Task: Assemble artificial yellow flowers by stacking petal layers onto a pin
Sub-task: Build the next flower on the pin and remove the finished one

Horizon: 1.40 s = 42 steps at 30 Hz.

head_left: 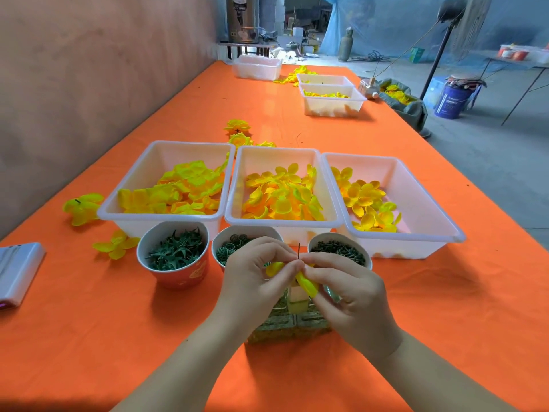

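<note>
Both hands, left [252,275] and right [347,289], pinch a yellow fabric petal layer [307,283] onto a thin dark upright pin [298,250]; next move likely calls for seating it down.

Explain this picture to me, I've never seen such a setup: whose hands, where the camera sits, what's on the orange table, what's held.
No machine here: a person works with bare hands. The one camera sits on their head, looking forward and down. On the orange table stand three white trays of yellow petals and three cups of small green parts. The left hand and right hand both pinch a yellow petal layer on a thin dark pin that sticks up between them, above a blocky stand.
</note>
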### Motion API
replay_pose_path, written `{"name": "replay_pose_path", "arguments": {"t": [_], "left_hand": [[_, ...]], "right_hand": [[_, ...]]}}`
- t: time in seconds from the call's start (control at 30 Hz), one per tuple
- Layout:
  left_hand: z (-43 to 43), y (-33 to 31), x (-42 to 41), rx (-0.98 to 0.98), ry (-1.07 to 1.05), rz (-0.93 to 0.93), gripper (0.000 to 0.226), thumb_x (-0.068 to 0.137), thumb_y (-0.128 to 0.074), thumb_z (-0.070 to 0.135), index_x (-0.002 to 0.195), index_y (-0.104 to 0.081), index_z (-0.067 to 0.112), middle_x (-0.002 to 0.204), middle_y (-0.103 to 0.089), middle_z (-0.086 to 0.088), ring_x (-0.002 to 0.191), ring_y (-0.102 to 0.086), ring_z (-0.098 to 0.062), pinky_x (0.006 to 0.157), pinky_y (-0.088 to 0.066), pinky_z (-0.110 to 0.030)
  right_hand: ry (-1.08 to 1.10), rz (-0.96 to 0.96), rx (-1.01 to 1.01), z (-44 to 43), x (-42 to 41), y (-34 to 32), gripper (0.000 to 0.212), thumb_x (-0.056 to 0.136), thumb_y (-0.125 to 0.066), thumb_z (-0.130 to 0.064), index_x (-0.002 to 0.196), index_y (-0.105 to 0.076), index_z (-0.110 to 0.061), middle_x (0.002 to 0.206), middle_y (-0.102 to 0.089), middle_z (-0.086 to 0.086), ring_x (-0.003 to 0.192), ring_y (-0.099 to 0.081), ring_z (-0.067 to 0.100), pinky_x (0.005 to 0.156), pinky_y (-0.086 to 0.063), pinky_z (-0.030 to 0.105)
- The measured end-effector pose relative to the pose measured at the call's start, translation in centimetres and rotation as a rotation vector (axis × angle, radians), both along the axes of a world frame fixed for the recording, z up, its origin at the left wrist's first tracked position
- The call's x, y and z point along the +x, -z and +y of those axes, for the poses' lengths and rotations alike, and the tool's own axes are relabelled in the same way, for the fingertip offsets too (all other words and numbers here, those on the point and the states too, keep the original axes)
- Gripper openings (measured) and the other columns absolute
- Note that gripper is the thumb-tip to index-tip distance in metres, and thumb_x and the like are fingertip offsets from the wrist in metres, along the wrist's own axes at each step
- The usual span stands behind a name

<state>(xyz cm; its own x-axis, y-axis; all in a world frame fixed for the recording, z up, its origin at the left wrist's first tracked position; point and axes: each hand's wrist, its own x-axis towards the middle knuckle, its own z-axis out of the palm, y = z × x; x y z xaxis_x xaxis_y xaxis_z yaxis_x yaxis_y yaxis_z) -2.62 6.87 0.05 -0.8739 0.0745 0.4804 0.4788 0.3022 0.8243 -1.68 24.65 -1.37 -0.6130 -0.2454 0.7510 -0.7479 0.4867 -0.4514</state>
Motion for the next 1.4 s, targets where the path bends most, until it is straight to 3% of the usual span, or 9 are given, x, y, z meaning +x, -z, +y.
{"name": "replay_pose_path", "arguments": {"t": [0.1, 0.37, 0.5, 0.6, 0.77, 1.0, 1.17, 1.3, 1.4], "left_hand": [[0.2, 0.5, 0.3, 0.030, 0.025, -0.082, 0.022, 0.082, -0.078, 0.009, 0.071, -0.068, 0.025, 0.082, -0.068, 0.004, 0.082, -0.067, -0.016, 0.068, -0.056, -0.045], [0.0, 0.1, 0.3, -0.044, 0.046, -0.140, 0.017, 0.084, -0.077, 0.012, 0.075, -0.067, 0.022, 0.085, -0.068, 0.000, 0.085, -0.066, -0.016, 0.076, -0.057, -0.045], [-0.6, -0.9, -0.1, -0.050, 0.105, -0.275, 0.010, 0.086, -0.076, 0.011, 0.079, -0.076, 0.019, 0.103, -0.069, 0.008, 0.096, -0.066, -0.009, 0.085, -0.057, -0.047], [-1.2, -1.1, -0.2, 0.052, 0.083, -0.310, 0.018, 0.090, -0.072, 0.016, 0.087, -0.080, 0.031, 0.120, -0.067, 0.013, 0.111, -0.063, -0.004, 0.092, -0.055, -0.047], [-0.7, -1.0, 0.4, 0.030, 0.095, -0.298, 0.012, 0.082, -0.071, 0.023, 0.081, -0.079, 0.033, 0.117, -0.065, 0.017, 0.108, -0.062, 0.002, 0.084, -0.058, -0.043], [0.0, -0.4, 0.4, 0.008, 0.051, -0.284, 0.009, 0.079, -0.083, 0.015, 0.076, -0.077, 0.020, 0.104, -0.069, 0.017, 0.105, -0.064, -0.001, 0.084, -0.055, -0.048], [0.0, -0.4, 0.7, -0.028, 0.069, -0.269, 0.005, 0.082, -0.080, 0.015, 0.084, -0.079, 0.019, 0.099, -0.066, 0.006, 0.096, -0.064, -0.009, 0.081, -0.053, -0.049], [-1.1, -1.1, 0.5, 0.041, 0.153, -0.325, 0.018, 0.082, -0.075, 0.024, 0.097, -0.078, 0.034, 0.095, -0.067, 0.007, 0.091, -0.066, -0.011, 0.084, -0.054, -0.039], [-2.7, -1.7, -1.3, 0.144, 0.095, -0.291, 0.022, 0.080, -0.068, 0.022, 0.101, -0.070, 0.026, 0.092, -0.074, 0.002, 0.093, -0.070, -0.013, 0.083, -0.056, -0.034]], "right_hand": [[0.004, -0.013, -0.003, 0.2, 0.2, 0.2, 0.013, 0.081, -0.074, -0.001, 0.093, -0.077, -0.001, 0.108, -0.073, 0.008, 0.100, -0.071, 0.014, 0.081, -0.059, 0.034], [-0.004, -0.084, -0.023, 0.1, 0.7, 0.5, 0.030, 0.070, -0.064, 0.012, 0.094, -0.078, 0.000, 0.114, -0.072, 0.009, 0.104, -0.070, 0.014, 0.082, -0.058, 0.030], [0.078, -0.470, -0.379, -0.2, 0.8, -1.0, 0.032, 0.081, -0.060, 0.011, 0.092, -0.076, -0.014, 0.120, -0.067, 0.005, 0.104, -0.068, 0.016, 0.083, -0.058, 0.040], [0.203, -0.698, -0.379, -0.2, 0.9, -1.9, 0.028, 0.088, -0.070, -0.010, 0.103, -0.064, -0.034, 0.117, -0.062, -0.002, 0.086, -0.071, 0.015, 0.076, -0.059, 0.042], [0.214, -1.028, -0.590, -0.1, 1.6, -1.9, 0.020, 0.088, -0.072, -0.028, 0.103, -0.060, -0.022, 0.085, -0.075, 0.005, 0.070, -0.075, 0.017, 0.048, -0.045, 0.027], [0.221, -0.962, -0.296, -0.1, 1.3, -2.2, 0.017, 0.084, -0.078, -0.022, 0.087, -0.064, -0.014, 0.069, -0.074, 0.003, 0.056, -0.071, 0.014, 0.043, -0.042, 0.017], [0.243, -0.819, 0.098, 0.5, -1.0, -4.7, 0.015, 0.077, -0.078, -0.021, 0.085, -0.067, -0.026, 0.085, -0.069, -0.008, 0.061, -0.059, -0.003, 0.061, -0.047, 0.020], [0.138, -0.748, 0.082, -0.2, -1.3, -5.6, 0.025, 0.062, -0.065, -0.042, 0.087, -0.071, -0.040, 0.076, -0.063, -0.013, 0.068, -0.056, 0.002, 0.069, -0.051, 0.027], [0.044, -0.673, 0.041, -0.9, -1.3, -4.5, 0.012, 0.069, -0.079, -0.042, 0.078, -0.072, -0.038, 0.077, -0.064, -0.009, 0.067, -0.056, 0.010, 0.066, -0.050, 0.033]]}}
